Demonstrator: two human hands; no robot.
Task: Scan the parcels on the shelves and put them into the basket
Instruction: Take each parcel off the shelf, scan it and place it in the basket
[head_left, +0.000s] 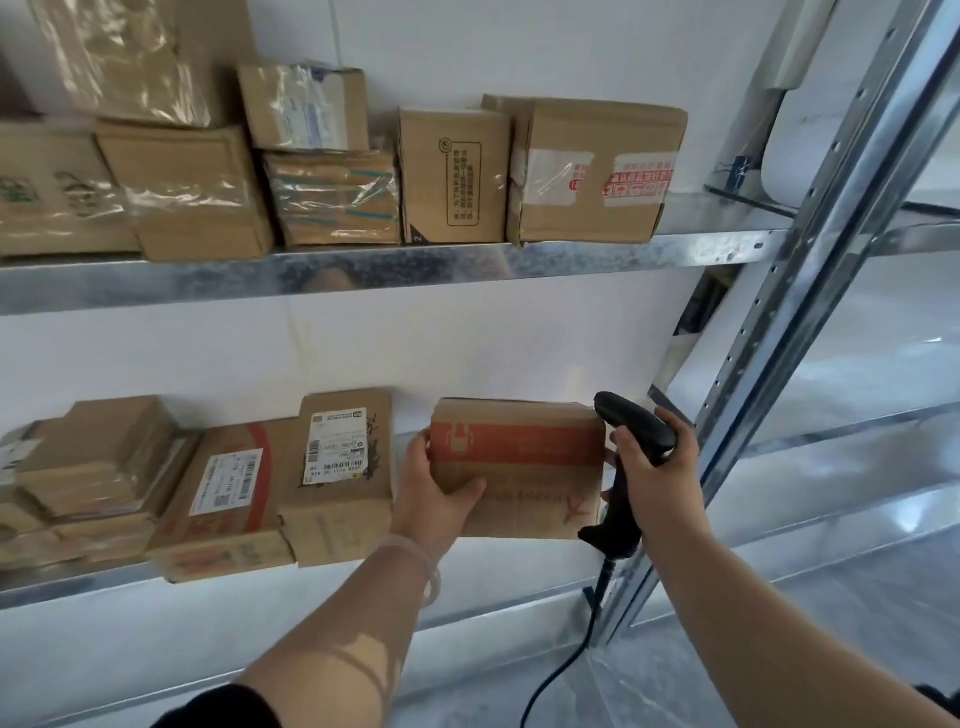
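A brown cardboard parcel with a red printed band stands at the right end of the lower shelf. My left hand grips its left edge, thumb across the front face. To the parcel's right, my right hand holds a black handheld barcode scanner by its handle, with the scanner head beside the parcel's upper right corner. The scanner's black cable hangs down below the shelf. No basket is in view.
Several more cardboard parcels sit left on the lower shelf, two with white barcode labels. The upper shelf carries several taped boxes. A slanted metal upright stands right of my right hand. A white wall is behind.
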